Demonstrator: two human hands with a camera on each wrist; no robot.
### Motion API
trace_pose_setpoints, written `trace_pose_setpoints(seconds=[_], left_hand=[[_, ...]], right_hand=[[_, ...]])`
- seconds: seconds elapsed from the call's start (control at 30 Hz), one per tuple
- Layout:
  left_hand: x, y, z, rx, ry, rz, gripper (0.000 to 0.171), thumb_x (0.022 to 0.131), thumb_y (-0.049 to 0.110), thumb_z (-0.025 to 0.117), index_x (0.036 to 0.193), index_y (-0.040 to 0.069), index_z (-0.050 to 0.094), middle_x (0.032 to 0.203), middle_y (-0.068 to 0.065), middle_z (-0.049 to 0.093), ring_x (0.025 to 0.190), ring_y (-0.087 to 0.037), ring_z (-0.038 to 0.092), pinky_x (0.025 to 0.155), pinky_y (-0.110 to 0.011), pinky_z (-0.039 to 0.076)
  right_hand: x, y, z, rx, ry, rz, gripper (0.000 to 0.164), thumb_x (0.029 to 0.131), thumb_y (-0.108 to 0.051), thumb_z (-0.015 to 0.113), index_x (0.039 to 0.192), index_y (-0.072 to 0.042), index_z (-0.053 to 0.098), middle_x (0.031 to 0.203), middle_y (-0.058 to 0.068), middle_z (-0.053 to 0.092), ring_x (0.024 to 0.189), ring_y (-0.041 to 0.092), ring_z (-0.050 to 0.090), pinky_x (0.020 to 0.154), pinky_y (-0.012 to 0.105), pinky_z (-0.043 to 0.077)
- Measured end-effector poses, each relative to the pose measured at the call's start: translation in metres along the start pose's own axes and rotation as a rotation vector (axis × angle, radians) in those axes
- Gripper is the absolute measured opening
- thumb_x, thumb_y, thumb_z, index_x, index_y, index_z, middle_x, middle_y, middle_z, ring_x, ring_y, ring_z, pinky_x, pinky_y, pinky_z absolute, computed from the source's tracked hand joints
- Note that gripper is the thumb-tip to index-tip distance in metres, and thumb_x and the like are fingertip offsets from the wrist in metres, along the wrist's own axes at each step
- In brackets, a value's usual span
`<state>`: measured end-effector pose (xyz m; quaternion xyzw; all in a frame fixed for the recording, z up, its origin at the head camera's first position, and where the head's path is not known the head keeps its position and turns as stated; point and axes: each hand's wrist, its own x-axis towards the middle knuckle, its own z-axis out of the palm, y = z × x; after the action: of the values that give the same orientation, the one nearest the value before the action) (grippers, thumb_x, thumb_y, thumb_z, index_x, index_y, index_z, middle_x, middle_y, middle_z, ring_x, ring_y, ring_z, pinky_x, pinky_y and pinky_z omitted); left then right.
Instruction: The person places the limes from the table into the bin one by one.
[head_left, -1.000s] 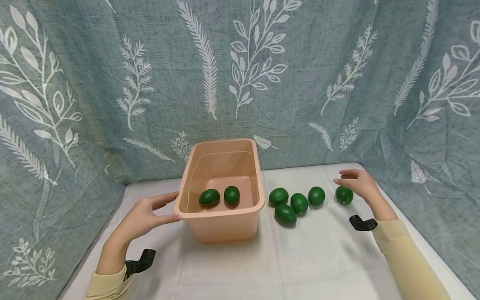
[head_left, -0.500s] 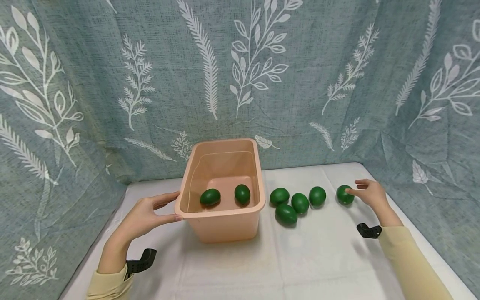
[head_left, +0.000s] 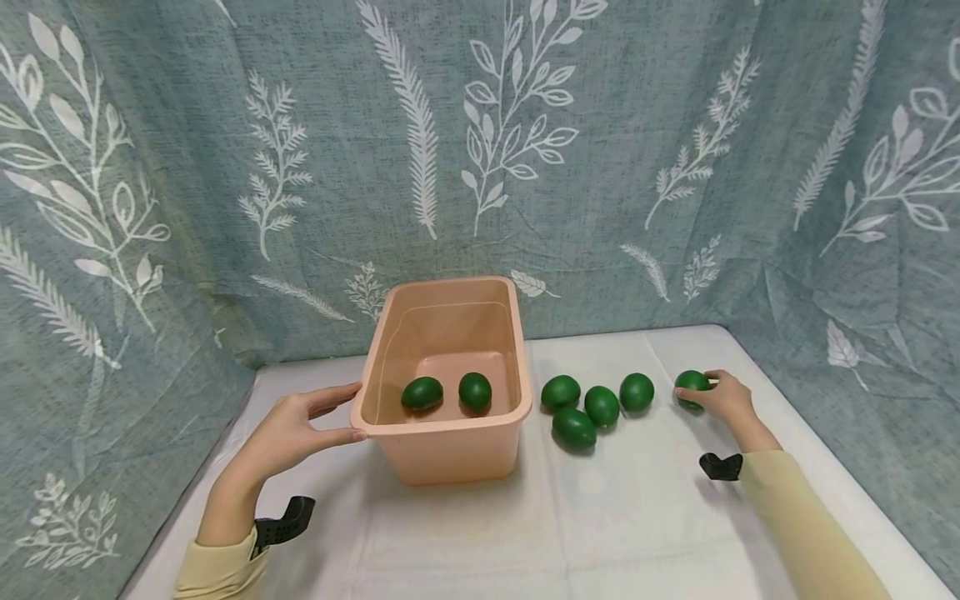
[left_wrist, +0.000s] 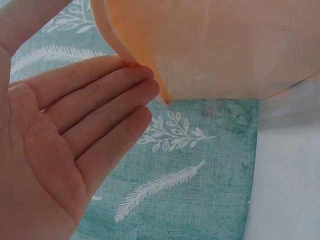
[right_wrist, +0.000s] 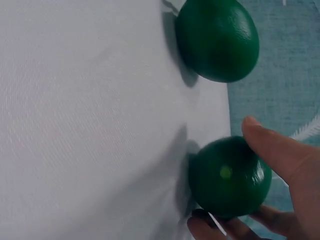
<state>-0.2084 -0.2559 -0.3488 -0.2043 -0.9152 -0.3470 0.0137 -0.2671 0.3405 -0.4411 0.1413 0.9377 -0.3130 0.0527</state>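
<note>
A blue-green woven cloth printed with white leaf sprigs (head_left: pixel 330 208) hangs behind a table draped in white fabric (head_left: pixel 465 542), on which a peach-coloured, rectangular plastic bin (head_left: pixel 457 458) stands upright. The left hand (head_left: pixel 288 429) is at the bin's near left corner, its fingers extended with their tips against the rim and the thumb apart from them at the front, steadying rather than gripping. Should it push inward unevenly, the light-looking bin could skid or turn towards the fruit on its right. The right hand (head_left: pixel 731 404), well apart from the bin, holds one glossy, dark-green, rounded fruit (right_wrist: pixel 225 180) near the table's right side, thumb on one side and fingers curled round the other; whether the fruit bears on the cloth is hard to tell. That smooth, curved skin could squirt out of so shallow a pinch and roll off the nearby edge. Four similar green fruits (head_left: pixel 574 429) lie loosely grouped between bin and right hand; a low sweep leftward could knock them apart. Inside the bin, a green oval fruit lying sideways (head_left: pixel 422 393) and a rounder-looking one (head_left: pixel 476 392) sit slightly apart on the floor, where a dropped fruit might strike and bruise them.
</note>
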Motion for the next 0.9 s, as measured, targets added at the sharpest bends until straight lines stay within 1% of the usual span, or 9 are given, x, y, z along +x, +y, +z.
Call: trace_pose_setpoints(seconds=[0.2, 0.37, 0.53, 0.77, 0.9], left_hand=[[0.000, 0.000, 0.000, -0.008, 0.002, 0.007, 0.069, 0.079, 0.041, 0.075, 0.136, 0.010, 0.054, 0.135, -0.008, 0.056, 0.124, -0.035, 0.052, 0.101, -0.050, 0.047], [0.000, 0.001, 0.000, -0.010, 0.002, 0.003, 0.069, 0.079, 0.041, 0.075, 0.136, 0.009, 0.054, 0.135, -0.008, 0.056, 0.124, -0.036, 0.051, 0.101, -0.050, 0.047], [0.000, 0.001, 0.000, -0.009, 0.001, 0.002, 0.068, 0.079, 0.042, 0.075, 0.136, 0.010, 0.054, 0.135, -0.008, 0.056, 0.125, -0.035, 0.052, 0.101, -0.049, 0.046], [0.000, 0.001, 0.000, -0.005, 0.000, 0.004, 0.068, 0.079, 0.042, 0.075, 0.136, 0.012, 0.054, 0.135, -0.007, 0.057, 0.124, -0.035, 0.052, 0.101, -0.049, 0.047], [0.001, 0.001, 0.000, 0.002, 0.001, 0.004, 0.068, 0.079, 0.042, 0.075, 0.136, 0.012, 0.054, 0.134, -0.007, 0.057, 0.124, -0.035, 0.052, 0.101, -0.049, 0.047]], right_hand=[[0.004, -0.004, 0.008, 0.012, 0.032, 0.035, 0.085, 0.087, -0.041, 0.063, 0.140, 0.015, 0.026, 0.134, 0.040, 0.035, 0.123, 0.055, 0.034, 0.101, 0.060, 0.040], [0.004, -0.006, 0.006, 0.020, 0.030, 0.023, 0.083, 0.087, -0.039, 0.064, 0.140, 0.014, 0.027, 0.134, 0.040, 0.036, 0.122, 0.054, 0.035, 0.101, 0.060, 0.040], [0.001, -0.007, 0.003, 0.023, 0.019, -0.001, 0.083, 0.086, -0.040, 0.065, 0.140, 0.012, 0.030, 0.133, 0.039, 0.038, 0.121, 0.053, 0.038, 0.099, 0.059, 0.042], [-0.004, -0.012, -0.004, 0.031, 0.026, -0.054, 0.082, 0.085, -0.040, 0.067, 0.140, 0.011, 0.032, 0.136, 0.038, 0.037, 0.123, 0.053, 0.036, 0.100, 0.060, 0.041], [-0.007, -0.018, -0.010, 0.022, 0.024, -0.084, 0.081, 0.085, -0.040, 0.068, 0.140, 0.009, 0.034, 0.137, 0.037, 0.037, 0.123, 0.054, 0.036, 0.098, 0.060, 0.042]])
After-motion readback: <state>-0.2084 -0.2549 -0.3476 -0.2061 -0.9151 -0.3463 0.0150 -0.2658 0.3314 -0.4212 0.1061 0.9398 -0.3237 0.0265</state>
